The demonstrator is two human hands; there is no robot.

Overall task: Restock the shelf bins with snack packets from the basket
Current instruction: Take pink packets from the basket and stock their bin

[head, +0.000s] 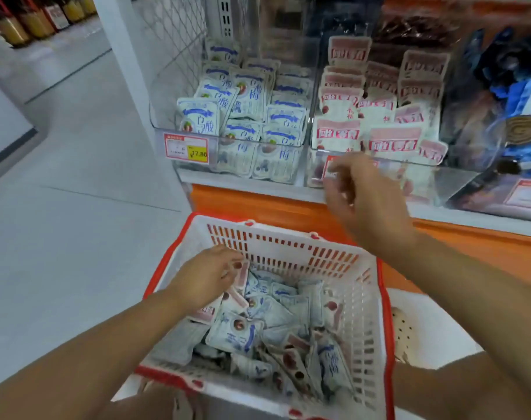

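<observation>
Restocking snacks, one hand in the basket and one up at the shelf

Left hand [206,275] is down inside the white basket [288,253] with the red rim, fingers curled round a pink-topped packet [242,275] at the far left corner of the pile. The rest of the snack packets [258,322] lie jumbled in the basket, a mix of blue-print and pink-top ones. Right hand [364,201] is up in front of the clear bin [424,174] that holds the pink-top packets [340,134]. It's a bit blurry, but the fingers look loosely bent with nothing in them. Just left of that bin is another clear bin [163,116] full of the blue-print packets [249,95], with a red and yellow price tag [186,148] on its front. Both bins stand side by side on the shelf [243,184], above the basket.
</observation>
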